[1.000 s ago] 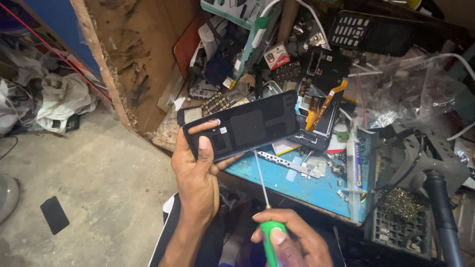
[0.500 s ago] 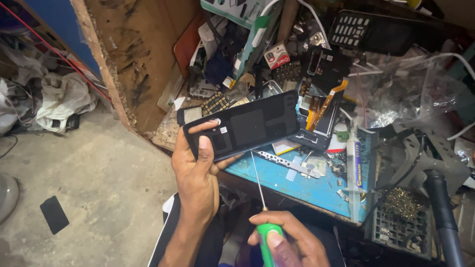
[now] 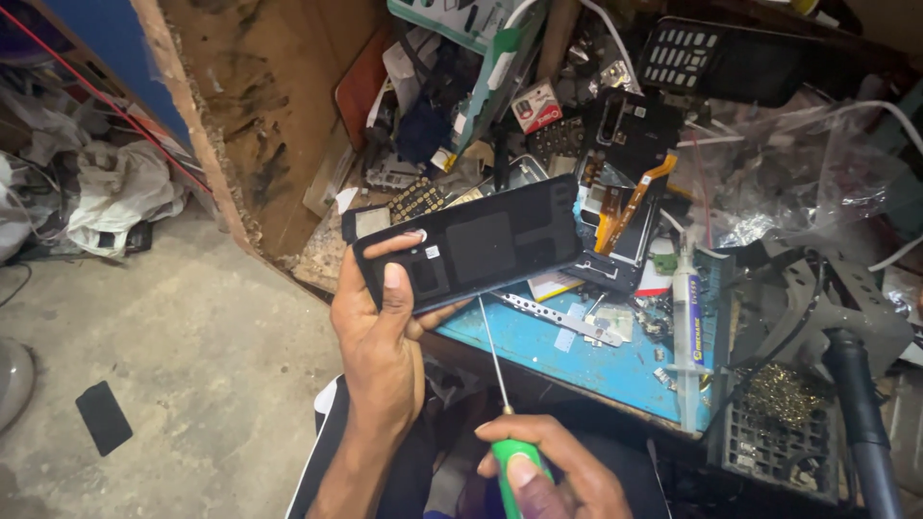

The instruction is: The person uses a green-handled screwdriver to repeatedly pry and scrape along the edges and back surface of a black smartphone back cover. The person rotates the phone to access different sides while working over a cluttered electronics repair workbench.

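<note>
A grey concrete floor (image 3: 192, 384) fills the left half, rough and stained, with one small flat black rectangle (image 3: 103, 416) lying on it and a heap of crumpled white cloth (image 3: 120, 192) by the wall. To the right stands one cluttered bench (image 3: 558, 351) with a worn blue top, edged by a chipped wooden panel (image 3: 260, 115).

Two hands are in view. The left hand (image 3: 380, 332) is closed around one black phone back cover (image 3: 471, 245), a smooth, glossy rounded rectangle held flat over the bench's near edge, thumb on top, fingers beneath. The right hand (image 3: 543, 476), low in the frame, grips the green plastic handle of one screwdriver (image 3: 500, 384); its thin metal shaft points up to the cover's lower edge, where the tip is hidden.

On the bench lie one opened phone (image 3: 620, 216) with an orange ribbon strip, one plastic syringe (image 3: 689, 317), one perforated metal strip (image 3: 548, 312) and one black tray of brass wool (image 3: 779, 423).

Compared with a second ago, the cover and both hands sit almost unchanged.
</note>
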